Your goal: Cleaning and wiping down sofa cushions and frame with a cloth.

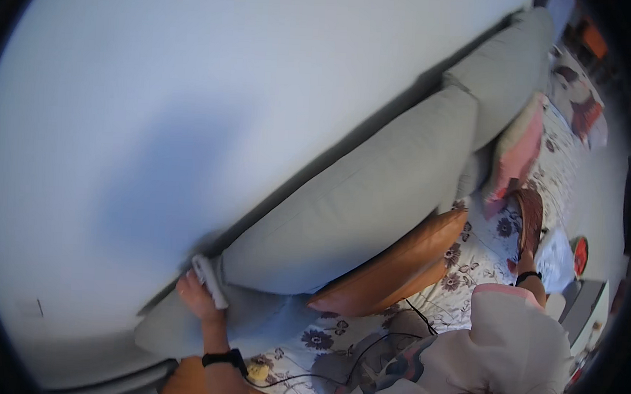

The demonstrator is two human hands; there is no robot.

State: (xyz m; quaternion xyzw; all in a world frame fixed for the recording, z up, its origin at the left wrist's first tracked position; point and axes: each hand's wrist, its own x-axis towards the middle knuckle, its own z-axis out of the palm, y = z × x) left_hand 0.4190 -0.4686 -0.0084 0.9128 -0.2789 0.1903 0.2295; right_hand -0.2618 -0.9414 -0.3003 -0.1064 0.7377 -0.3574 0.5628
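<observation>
At the lower left, my left hand [198, 298] holds a slim white object [210, 281], perhaps a remote control, against the upper edge of the grey sofa back by the wall. Its front face is turned away from me. Out to the right, my right hand [527, 261] grips the lower end of a curved brown textured thing [531, 216] above the flowered sofa cover [451, 306]. I cannot tell exactly what this brown thing is. Close beside that hand lies a clear plastic bag [555, 260].
Grey back cushions [358, 199] run along the white wall [138, 107]. An orange-brown leather cushion [397, 271] leans against them, with a pink and cream cushion [518, 151] farther along. A black cable [311, 376] crosses the seat near a small yellow object [257, 371].
</observation>
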